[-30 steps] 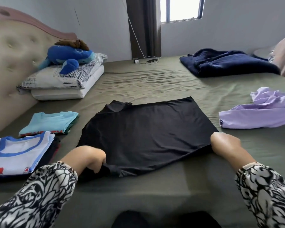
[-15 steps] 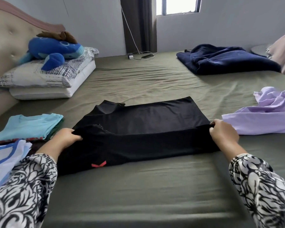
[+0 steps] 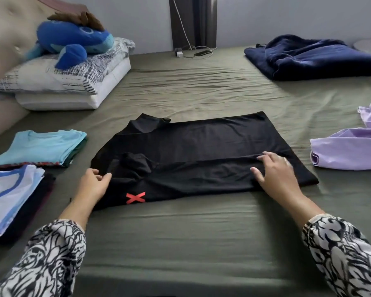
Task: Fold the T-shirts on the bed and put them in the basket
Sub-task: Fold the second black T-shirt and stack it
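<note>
1. Bed (image 3: pixel 201 243) with an olive-green sheet fills the view, wrinkled toward the far wall and smoother at the near edge.
2. Black T-shirt (image 3: pixel 201 146) lies flat in the middle of the bed, its near edge folded over onto itself in a long band; a red cross mark (image 3: pixel 135 197) shows on the near left part of that band.
3. Dark blue blanket (image 3: pixel 313 56) sits bunched at the far right of the bed, well apart from the black T-shirt.
4. Two stacked pillows (image 3: pixel 73 82) lie at the far left against the padded headboard (image 3: pixel 9 39), with a blue plush toy (image 3: pixel 73 39) resting on top.
5. Lilac T-shirt (image 3: pixel 347 148) lies unfolded at the right edge, near the black one but not touching it.
6. Folded light-blue T-shirt (image 3: pixel 41 144) tops a small pile at the left; just nearer sits another pile topped by a white T-shirt with blue trim (image 3: pixel 9 196).
7. Right hand (image 3: pixel 276 174) rests palm-down on the right part of the folded band, fingers spread and nearly straight, pressing the cloth flat.
8. Left hand (image 3: pixel 94 185) lies at the left end of the folded band, fingers loosely bent, thumb and fingertips touching the fabric edge; whether it actually pinches the cloth I cannot tell.
9. Charger and cable (image 3: pixel 191 52) lie at the far edge below the curtain.
</note>
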